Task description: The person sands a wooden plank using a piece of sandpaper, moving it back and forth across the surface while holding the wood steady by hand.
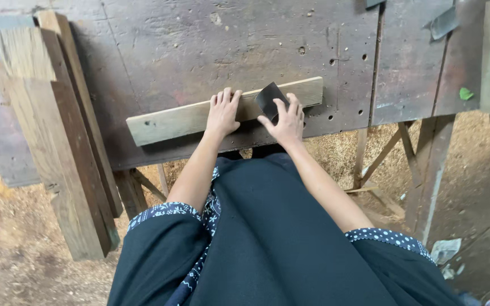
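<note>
Two bare hands work on one pale wooden strip (188, 118), which lies across the near edge of a dark, worn workbench (211, 45). The left hand (223, 112) lies flat on the middle of the strip, palm down, with the fingers stretched forward and close together. The right hand (285, 121) is just beside it and pinches a dark sheet of sandpaper (269, 98) between thumb and fingers; the sheet touches the top of the strip. The strip is tilted a little, its right end farther from the person than its left end. On the left side of the bench several thick wooden planks (58, 141) lie stacked, and their near ends hang over the bench edge. Below the bench, the ground is covered with sawdust (7, 249). A small green scrap (466, 93) rests at the far right of the bench top.
</note>
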